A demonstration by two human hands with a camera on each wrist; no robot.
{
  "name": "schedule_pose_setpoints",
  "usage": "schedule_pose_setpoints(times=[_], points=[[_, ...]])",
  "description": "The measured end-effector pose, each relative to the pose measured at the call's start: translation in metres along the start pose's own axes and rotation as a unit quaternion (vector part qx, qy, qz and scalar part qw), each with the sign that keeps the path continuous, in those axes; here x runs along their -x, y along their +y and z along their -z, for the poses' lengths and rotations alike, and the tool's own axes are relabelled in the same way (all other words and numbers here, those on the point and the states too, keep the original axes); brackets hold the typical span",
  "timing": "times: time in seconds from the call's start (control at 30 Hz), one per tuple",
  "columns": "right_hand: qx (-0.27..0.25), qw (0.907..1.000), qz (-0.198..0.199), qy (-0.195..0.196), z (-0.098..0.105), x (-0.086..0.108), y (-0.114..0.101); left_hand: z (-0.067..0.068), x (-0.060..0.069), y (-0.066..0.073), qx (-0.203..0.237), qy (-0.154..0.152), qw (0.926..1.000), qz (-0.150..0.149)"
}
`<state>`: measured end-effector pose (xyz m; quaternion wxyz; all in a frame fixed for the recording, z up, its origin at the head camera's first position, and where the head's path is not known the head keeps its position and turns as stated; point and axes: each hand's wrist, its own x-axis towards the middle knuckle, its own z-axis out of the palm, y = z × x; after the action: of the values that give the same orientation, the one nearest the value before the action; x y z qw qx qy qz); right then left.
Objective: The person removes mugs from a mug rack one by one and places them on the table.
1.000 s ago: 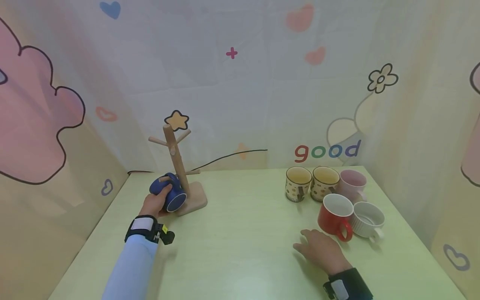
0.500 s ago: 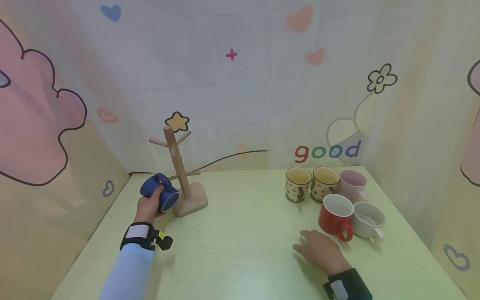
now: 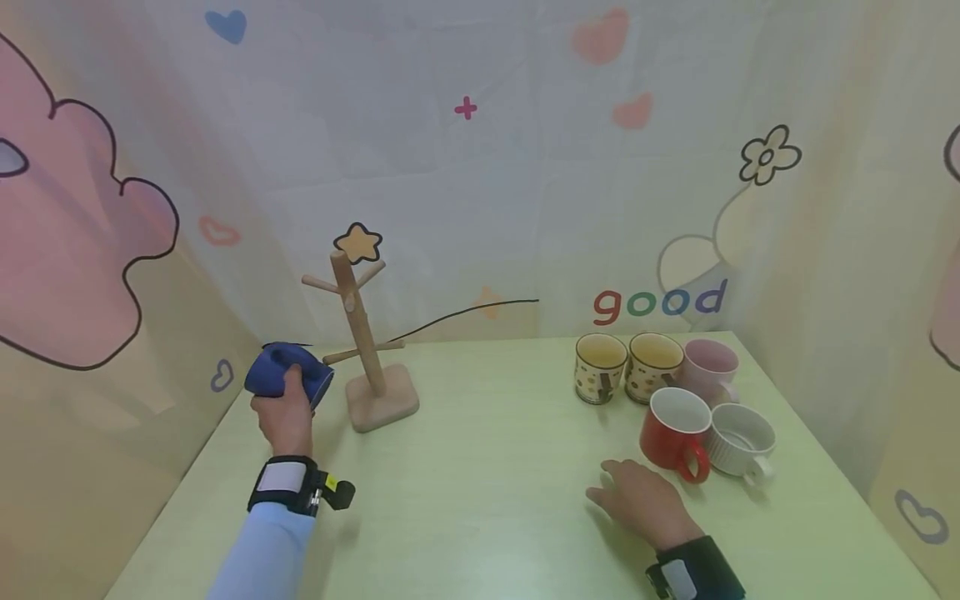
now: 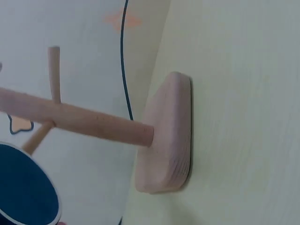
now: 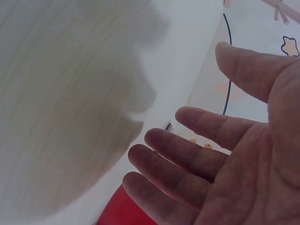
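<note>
In the head view my left hand (image 3: 285,417) grips a blue mug (image 3: 273,372) held tilted, left of the wooden mug tree (image 3: 363,333) and apart from it. The mug's dark blue inside (image 4: 26,187) shows at the lower left of the left wrist view, with its white rim turned toward the stand. No mug hangs on the stand's pegs. My right hand (image 3: 645,502) hovers over the table with relaxed fingers and holds nothing. Just beyond it is a red mug (image 3: 667,433), whose handle points toward the front right.
Beside the red mug stands a white ribbed cup (image 3: 738,446). Behind are a pink mug (image 3: 705,372) and two yellow patterned mugs (image 3: 597,375), close together. Patterned cloth (image 3: 465,192) encloses the back and sides of the pale table (image 3: 480,483).
My left hand has drawn the blue mug leftward off the mug tree's lower peg and turned it, so its mouth faces right. The right hand has stayed in place.
</note>
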<state>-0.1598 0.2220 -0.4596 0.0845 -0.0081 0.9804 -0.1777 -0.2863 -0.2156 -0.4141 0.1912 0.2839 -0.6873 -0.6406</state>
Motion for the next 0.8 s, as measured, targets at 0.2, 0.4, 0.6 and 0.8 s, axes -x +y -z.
schedule_pose_setpoints(times=[0.2, 0.4, 0.6, 0.8], points=[[0.0, 0.9999, 0.011, 0.002, 0.001, -0.001, -0.003, -0.009, 0.017, 0.005, 0.015, 0.008, 0.9957, -0.091], [0.004, 0.9999, 0.013, 0.004, 0.002, -0.001, -0.004, -0.024, 0.036, 0.007, 0.004, -0.043, 0.9855, -0.164], [0.0, 0.9998, 0.018, 0.008, 0.003, 0.0, -0.005, -0.045, 0.056, 0.005, -0.033, -0.117, 0.9672, -0.223], [-0.005, 0.9998, 0.018, 0.01, 0.005, 0.0, -0.007, -0.069, 0.076, -0.003, -0.063, -0.19, 0.9446, -0.26]])
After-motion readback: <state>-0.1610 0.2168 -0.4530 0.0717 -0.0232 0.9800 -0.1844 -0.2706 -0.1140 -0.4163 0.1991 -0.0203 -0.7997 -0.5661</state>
